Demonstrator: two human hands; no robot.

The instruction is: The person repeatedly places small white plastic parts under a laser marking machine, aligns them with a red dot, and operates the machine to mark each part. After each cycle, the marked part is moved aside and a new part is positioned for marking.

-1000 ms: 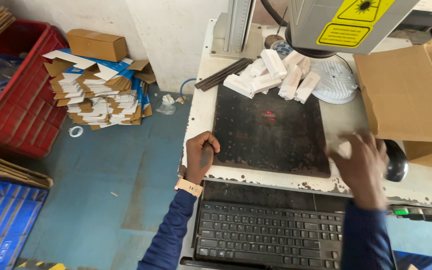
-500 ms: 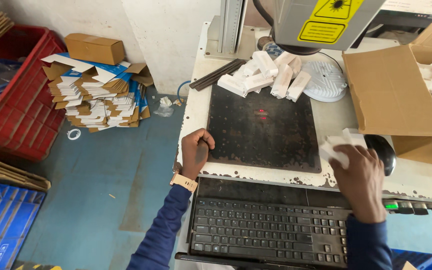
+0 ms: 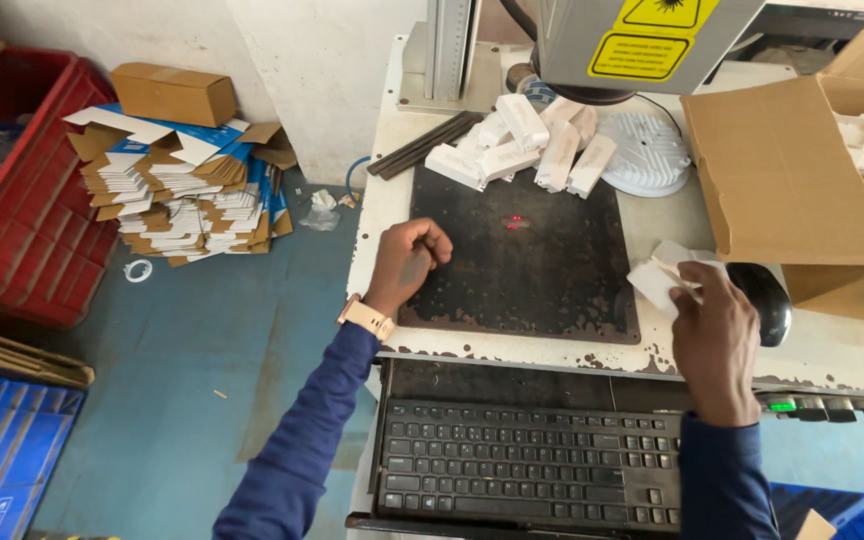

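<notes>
My left hand (image 3: 407,265) rests with curled fingers on the left edge of a dark work plate (image 3: 542,270), holding nothing. A red light dot (image 3: 516,220) shows on the plate. My right hand (image 3: 714,325) is closed on small white rectangular pieces (image 3: 664,275) at the plate's right side. A heap of similar white pieces (image 3: 532,145) lies at the plate's far edge, under a grey machine head with a yellow warning label (image 3: 642,40).
An open cardboard box (image 3: 792,180) with white parts stands at right, beside a black mouse (image 3: 767,300). A black keyboard (image 3: 522,465) sits below the table edge. On the floor at left lie stacked flat cartons (image 3: 177,190), a red crate (image 3: 22,190) and blue crates (image 3: 2,450).
My right hand has lifted slightly with the white pieces and shifted toward the cardboard box. The left hand stays on the plate's edge. The camera view has moved a little.
</notes>
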